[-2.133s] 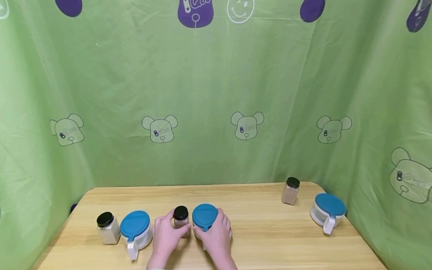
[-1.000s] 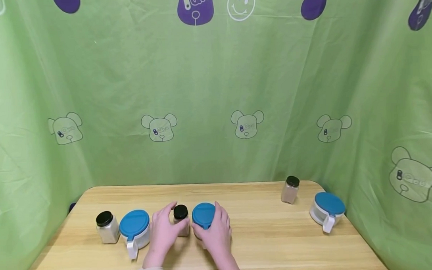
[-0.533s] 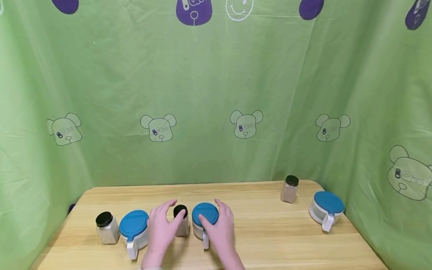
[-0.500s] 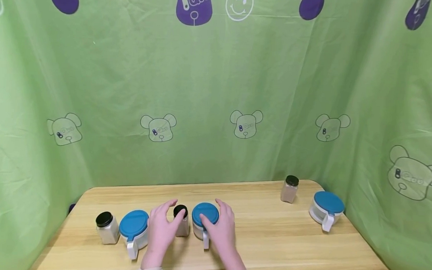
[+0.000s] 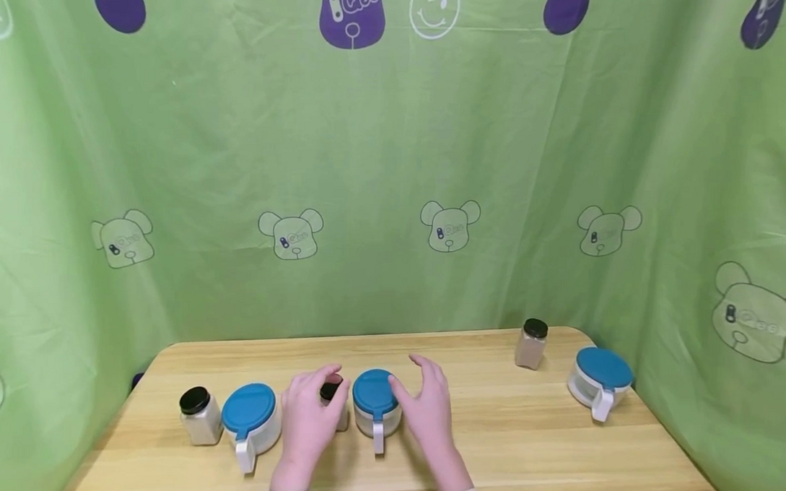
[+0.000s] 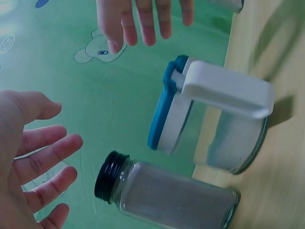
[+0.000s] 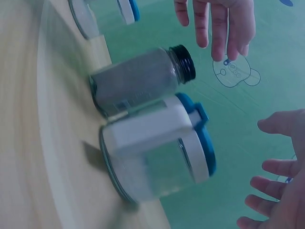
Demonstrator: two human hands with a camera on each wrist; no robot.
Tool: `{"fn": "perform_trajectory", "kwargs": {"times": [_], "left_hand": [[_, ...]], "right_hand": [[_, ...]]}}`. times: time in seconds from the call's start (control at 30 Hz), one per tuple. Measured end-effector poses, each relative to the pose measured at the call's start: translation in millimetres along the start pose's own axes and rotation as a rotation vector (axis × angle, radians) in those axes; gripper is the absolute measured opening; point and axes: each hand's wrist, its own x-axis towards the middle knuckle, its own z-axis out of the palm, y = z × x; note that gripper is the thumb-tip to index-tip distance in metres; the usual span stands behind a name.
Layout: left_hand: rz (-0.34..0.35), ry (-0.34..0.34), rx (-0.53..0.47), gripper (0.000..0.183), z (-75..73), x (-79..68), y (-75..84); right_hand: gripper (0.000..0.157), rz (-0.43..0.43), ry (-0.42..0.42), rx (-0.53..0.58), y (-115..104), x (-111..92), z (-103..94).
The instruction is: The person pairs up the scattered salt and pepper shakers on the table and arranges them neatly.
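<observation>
In the head view my left hand (image 5: 310,419) hovers above a small square jar (image 5: 343,420) with a black screw lid, covering part of it. The left wrist view shows a gap between these relaxed fingers (image 6: 50,151) and the jar's black lid (image 6: 110,177). Just right of that jar stands a round glass seasoning pot (image 5: 378,412) with a blue flip lid and a white handle facing the person. My right hand (image 5: 429,413) is raised at its right side, thumb near the lid and fingers spread. In the right wrist view, this hand (image 7: 281,183) is apart from the pot (image 7: 159,152).
To the left stand another blue-lidded pot (image 5: 252,417) and a black-lidded jar (image 5: 201,418) of white contents. At the back right are a third black-lidded jar (image 5: 530,346) and another pot (image 5: 600,383). A green curtain (image 5: 379,274) hangs behind the wooden table (image 5: 490,437).
Earlier, my left hand was around the small jar and my right hand around the pot. Both have let go and lifted; the right hand has moved off to the right. Jar and pot stay side by side.
</observation>
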Motion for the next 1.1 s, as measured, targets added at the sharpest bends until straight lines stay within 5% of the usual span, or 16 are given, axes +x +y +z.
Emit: {"fn": "perform_trajectory", "kwargs": {"times": [1.1], "left_hand": [[0.345, -0.046, 0.118, 0.026, 44.3, -27.1, 30.8]], "right_hand": [[0.055, -0.244, -0.012, -0.306, 47, 19, -58.2]]}}
